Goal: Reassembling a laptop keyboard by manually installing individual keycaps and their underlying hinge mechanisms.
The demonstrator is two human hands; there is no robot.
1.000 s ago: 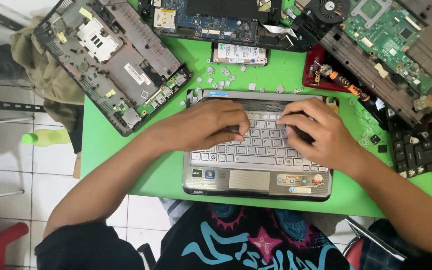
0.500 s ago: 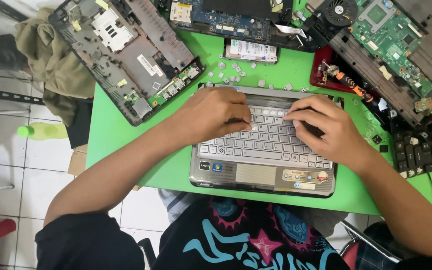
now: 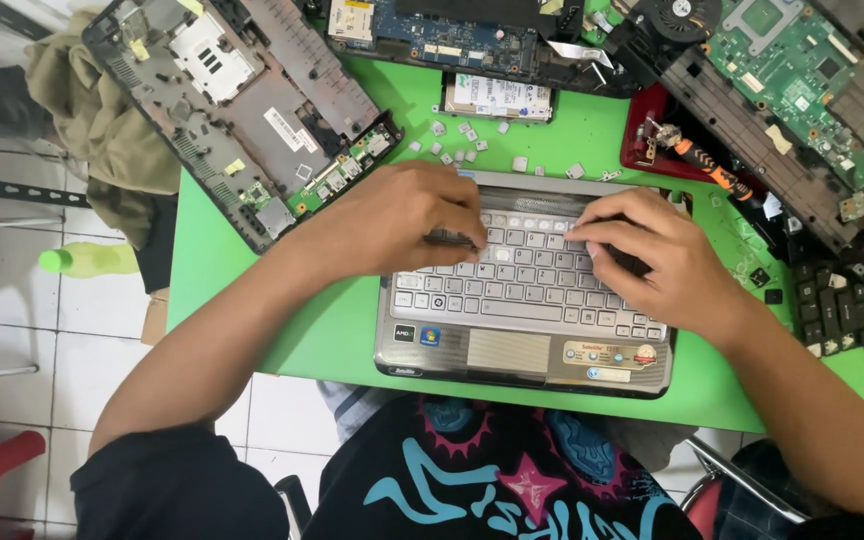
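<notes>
Centrally, a silver laptop base (image 3: 522, 345) lay on the green surface (image 3: 212, 270), keyboard (image 3: 512, 285) facing up. Left hand (image 3: 392, 220) rested on its upper left keys, fingers (image 3: 452, 235) curled together, pinching a thin dark tool (image 3: 449, 239). Right hand (image 3: 652, 265) pressed the upper right keys, fingers close together. Loose keycaps (image 3: 467, 140) lay at 12 o'clock; a stripped laptop shell (image 3: 242, 100) at 10 o'clock; a screwdriver (image 3: 707, 165) at 2 o'clock.

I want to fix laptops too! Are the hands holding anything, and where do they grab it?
Nothing is clearly held. The left hand and right hand rest fingertips-down on the silver laptop keyboard. Something dark shows under the left fingers; whether it is gripped cannot be told.
</notes>
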